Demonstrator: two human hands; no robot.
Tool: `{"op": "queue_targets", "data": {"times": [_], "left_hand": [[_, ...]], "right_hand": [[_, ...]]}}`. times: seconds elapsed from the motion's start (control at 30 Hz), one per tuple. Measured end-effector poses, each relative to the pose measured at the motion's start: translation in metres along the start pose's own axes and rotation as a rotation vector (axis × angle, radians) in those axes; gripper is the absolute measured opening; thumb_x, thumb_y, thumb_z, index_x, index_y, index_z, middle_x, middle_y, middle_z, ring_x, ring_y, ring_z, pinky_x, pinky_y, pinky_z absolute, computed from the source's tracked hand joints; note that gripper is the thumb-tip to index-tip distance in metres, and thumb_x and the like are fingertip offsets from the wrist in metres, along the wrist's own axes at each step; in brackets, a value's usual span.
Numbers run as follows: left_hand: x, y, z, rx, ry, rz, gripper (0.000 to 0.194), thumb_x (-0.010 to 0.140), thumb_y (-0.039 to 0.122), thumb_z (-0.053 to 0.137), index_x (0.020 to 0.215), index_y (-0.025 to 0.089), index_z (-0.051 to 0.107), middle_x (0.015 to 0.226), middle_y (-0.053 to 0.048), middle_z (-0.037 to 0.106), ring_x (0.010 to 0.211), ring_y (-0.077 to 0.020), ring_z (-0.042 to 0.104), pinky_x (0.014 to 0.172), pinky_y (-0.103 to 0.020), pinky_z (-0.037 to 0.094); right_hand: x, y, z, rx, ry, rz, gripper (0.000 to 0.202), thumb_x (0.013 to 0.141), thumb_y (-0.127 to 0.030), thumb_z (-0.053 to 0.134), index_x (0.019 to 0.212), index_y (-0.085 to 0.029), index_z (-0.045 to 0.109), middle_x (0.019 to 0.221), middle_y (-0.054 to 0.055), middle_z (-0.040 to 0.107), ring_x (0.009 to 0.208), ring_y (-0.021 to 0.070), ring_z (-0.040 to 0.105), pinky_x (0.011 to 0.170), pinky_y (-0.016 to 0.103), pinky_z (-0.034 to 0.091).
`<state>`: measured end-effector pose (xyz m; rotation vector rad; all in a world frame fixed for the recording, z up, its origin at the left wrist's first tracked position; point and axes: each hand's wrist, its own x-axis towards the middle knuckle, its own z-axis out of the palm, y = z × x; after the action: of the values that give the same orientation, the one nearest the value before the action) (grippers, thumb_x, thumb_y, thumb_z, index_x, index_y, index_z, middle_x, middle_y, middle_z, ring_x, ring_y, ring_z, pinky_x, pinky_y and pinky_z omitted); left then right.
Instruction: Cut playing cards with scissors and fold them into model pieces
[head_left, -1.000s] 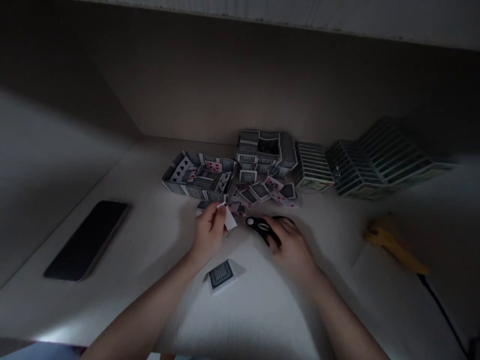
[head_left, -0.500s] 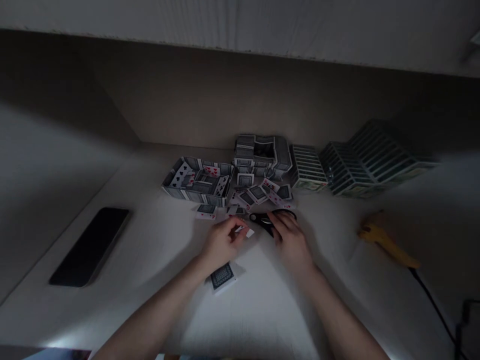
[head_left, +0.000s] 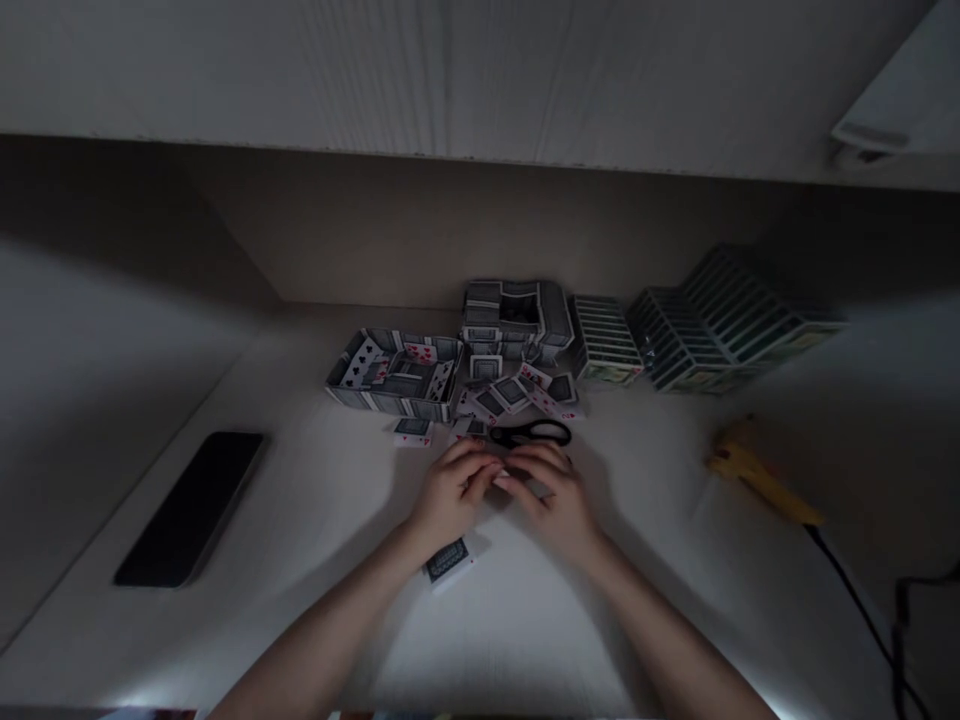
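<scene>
In the middle of the table my left hand (head_left: 448,492) pinches a small white piece of playing card (head_left: 500,482), mostly hidden by the fingers. The fingertips of my right hand (head_left: 553,492) meet the left ones there and close on the same piece. Just beyond them lies a pair of black-handled scissors (head_left: 551,432). A stack of playing cards (head_left: 450,562) with a dark patterned back sits by my left wrist. Several loose and cut cards (head_left: 511,394) are scattered behind the scissors.
Behind the cards stand an open tray made of playing cards (head_left: 394,402), a card-built box with an opening (head_left: 484,300) and striped stepped card structures (head_left: 675,345). A black phone (head_left: 191,510) lies left, a yellow glue gun (head_left: 757,475) with a cord right. A shelf (head_left: 450,90) overhangs.
My right hand has let go of the scissors, leaving them on the table, and moved toward my left hand to meet it at the card piece. The camera view has tilted up slightly.
</scene>
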<state>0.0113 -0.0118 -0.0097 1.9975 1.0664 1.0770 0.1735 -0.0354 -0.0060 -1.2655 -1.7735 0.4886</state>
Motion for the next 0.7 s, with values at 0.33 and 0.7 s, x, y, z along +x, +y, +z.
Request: {"op": "queue_targets", "data": {"times": [0.33,0.7], "left_hand": [[0.003,0.004,-0.003,-0.024,0.036,-0.104,0.020,0.083,0.027,0.048,0.075,0.017,0.063,0.069,-0.003,0.059,0.067,-0.0126,0.056,0.060,-0.024,0.044],[0.013,-0.013,-0.027,0.356,0.242,-0.028,0.016,0.074,0.032,0.061,0.086,0.022,0.066,0.095,-0.004,0.055,0.077,-0.0137,0.056,0.064,-0.026,0.046]], "right_hand": [[-0.003,-0.006,0.013,0.564,-0.168,0.577,0.026,0.076,-0.042,0.056,0.069,-0.018,0.059,0.041,-0.006,0.048,0.035,0.0082,0.041,0.039,0.021,0.033],[-0.001,-0.001,0.016,0.602,-0.130,0.749,0.035,0.069,-0.050,0.060,0.060,-0.018,0.048,0.043,-0.004,0.055,0.029,0.0063,0.040,0.033,0.020,0.029]]}}
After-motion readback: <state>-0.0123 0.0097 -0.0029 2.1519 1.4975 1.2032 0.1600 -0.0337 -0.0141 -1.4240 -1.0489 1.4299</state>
